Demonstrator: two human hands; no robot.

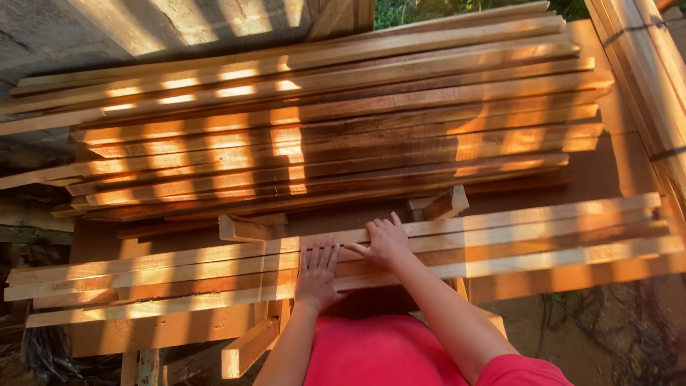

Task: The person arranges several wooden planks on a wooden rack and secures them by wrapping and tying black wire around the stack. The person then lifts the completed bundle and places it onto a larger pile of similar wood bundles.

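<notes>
My left hand [316, 275] lies flat, fingers spread, on a row of long wooden slats [179, 275] that run left to right across a workbench near me. My right hand [386, 241] rests just beside it on the same slats, fingers apart, pressing on the upper strips. Neither hand grips anything. I wear a red shirt, seen at the bottom edge.
A big stack of long wooden slats [321, 121] fills the back of the brown bench top [607, 171]. Two short wood blocks [439, 205] [246, 229] sit between the stack and the near row. More boards lean at the right edge [647, 78]. Dirt ground lies below right.
</notes>
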